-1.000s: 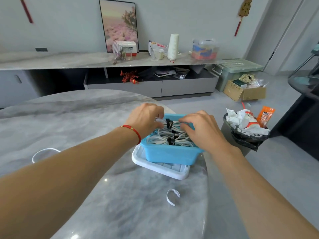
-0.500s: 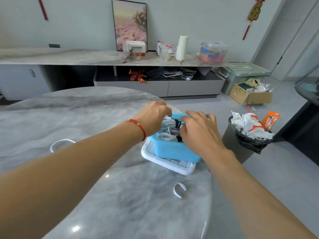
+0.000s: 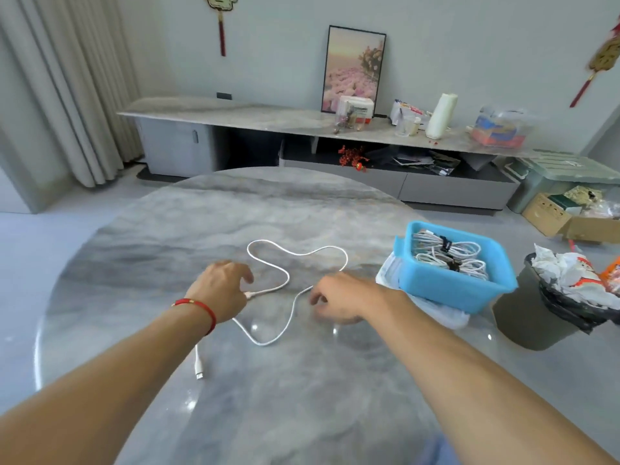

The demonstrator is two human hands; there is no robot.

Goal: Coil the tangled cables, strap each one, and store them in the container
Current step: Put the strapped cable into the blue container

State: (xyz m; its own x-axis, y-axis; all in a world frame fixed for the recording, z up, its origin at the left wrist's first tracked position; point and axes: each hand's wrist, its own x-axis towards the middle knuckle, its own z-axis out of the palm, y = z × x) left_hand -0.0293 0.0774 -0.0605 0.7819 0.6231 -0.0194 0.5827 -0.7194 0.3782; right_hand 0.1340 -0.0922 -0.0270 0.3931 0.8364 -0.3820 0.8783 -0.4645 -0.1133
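A loose white cable lies in open loops in the middle of the round marble table; one plug lies beside my left forearm. My left hand, red string at the wrist, has curled fingers and pinches the cable's other plug end at the thumb. My right hand hovers over the cable's right stretch, fingers loosely curled down, holding nothing that I can see. The blue container stands at the table's right edge with several strapped white coils inside.
The blue container rests on a white lid. Just off the table's right edge stands a bin full of crumpled paper. A long sideboard with clutter runs along the far wall; boxes sit on the floor at right.
Both hands have left the blue container and moved left to the loose white cable. The view has swung left, so the container now sits at the right.
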